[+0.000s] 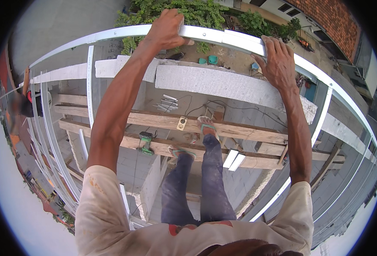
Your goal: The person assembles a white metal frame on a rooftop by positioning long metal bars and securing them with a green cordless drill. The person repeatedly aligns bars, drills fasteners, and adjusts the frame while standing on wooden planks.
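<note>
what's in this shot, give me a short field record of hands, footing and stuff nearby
left hand: gripping the white metal rail from above
right hand: laid flat on the same rail, fingers over its far edge
footing: both feet in sandals on wooden planks
tool: green cordless drill lying on the nearer plank, left of the feet
below rail: grey concrete wall top
left side: row of white metal bars
</note>
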Tool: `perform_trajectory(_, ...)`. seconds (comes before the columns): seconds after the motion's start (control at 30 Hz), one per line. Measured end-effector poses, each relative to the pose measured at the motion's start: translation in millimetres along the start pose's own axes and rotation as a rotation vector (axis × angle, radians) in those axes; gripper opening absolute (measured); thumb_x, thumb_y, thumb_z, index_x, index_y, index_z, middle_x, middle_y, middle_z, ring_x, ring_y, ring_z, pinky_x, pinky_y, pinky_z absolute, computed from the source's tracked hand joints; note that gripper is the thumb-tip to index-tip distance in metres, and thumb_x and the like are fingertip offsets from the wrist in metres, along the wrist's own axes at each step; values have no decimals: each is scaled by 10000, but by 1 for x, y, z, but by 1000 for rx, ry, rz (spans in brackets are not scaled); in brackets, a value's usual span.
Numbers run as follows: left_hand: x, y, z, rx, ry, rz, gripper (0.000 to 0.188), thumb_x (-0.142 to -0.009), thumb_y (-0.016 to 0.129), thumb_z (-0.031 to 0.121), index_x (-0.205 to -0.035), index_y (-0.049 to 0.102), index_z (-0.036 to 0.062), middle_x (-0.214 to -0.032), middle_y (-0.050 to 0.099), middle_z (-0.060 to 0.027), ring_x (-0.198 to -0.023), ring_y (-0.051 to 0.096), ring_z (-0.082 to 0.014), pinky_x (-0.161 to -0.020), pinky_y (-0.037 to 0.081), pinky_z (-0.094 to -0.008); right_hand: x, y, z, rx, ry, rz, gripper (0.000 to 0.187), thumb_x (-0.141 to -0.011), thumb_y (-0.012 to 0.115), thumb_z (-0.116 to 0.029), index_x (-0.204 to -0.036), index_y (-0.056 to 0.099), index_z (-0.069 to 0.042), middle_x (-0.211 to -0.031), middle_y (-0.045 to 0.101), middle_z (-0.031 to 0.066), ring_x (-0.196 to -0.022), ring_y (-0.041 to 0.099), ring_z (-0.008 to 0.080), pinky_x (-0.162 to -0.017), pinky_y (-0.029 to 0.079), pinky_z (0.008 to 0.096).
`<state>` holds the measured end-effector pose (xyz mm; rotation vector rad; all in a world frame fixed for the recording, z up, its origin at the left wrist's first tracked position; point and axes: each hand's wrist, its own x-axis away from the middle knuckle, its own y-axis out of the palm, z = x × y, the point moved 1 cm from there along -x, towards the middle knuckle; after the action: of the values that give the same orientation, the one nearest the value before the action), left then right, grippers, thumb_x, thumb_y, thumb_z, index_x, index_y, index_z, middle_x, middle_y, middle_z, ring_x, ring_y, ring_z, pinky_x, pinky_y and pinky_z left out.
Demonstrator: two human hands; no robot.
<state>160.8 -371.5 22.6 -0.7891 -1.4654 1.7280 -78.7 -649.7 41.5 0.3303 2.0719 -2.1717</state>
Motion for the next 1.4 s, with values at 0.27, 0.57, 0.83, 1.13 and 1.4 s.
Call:
perform_trajectory(0.27,1,3,-5,56,28,70,724,-655,926,506,-1075,662,-22,-1069,588,-169,-1121,554,-360,-965,489,-472,-9,2,7,49,-55,-74,598,-931,670,-586,-1234,604,-75,-1068,646,62,-1025,624,251,-897,493,439)
perform_trajectory(0.57,-32,1,96,-42,272,132,781,-655,928,502,-1195,638,18,-1167,530,-145,-1190,512,-336,-989,466,-494,-12,11,17,56,-80,-67,611,-929,637,-636,-1157,616,-70,-1025,631,59,-982,623,226,-847,510,402)
perform_trajectory(0.83,-64,9,146,-16,224,-29,492,-712,906,302,-1010,694,-28,-1138,563,-161,-1176,544,-327,-988,504,-483,-8,13,28,81,-77,-199,718,-789,886,-356,-1340,554,-36,-1182,663,134,-1106,662,313,-999,533,464)
perform_trajectory(1.13,-72,15,147,59,169,-64,413,-682,861,156,-1003,679,-30,-1149,575,-172,-1175,581,-345,-987,547,-454,-18,9,34,2,-62,-283,558,-701,845,3,-1165,544,-67,-1088,690,115,-1055,696,294,-1014,527,439)
perform_trajectory(1.4,-74,17,143,67,152,-110,382,-670,832,134,-975,666,-25,-1117,585,-164,-1173,589,-344,-956,564,-455,3,-29,19,-135,89,25,649,-737,876,-84,-1264,500,-35,-1170,645,150,-1158,645,299,-1127,431,465)
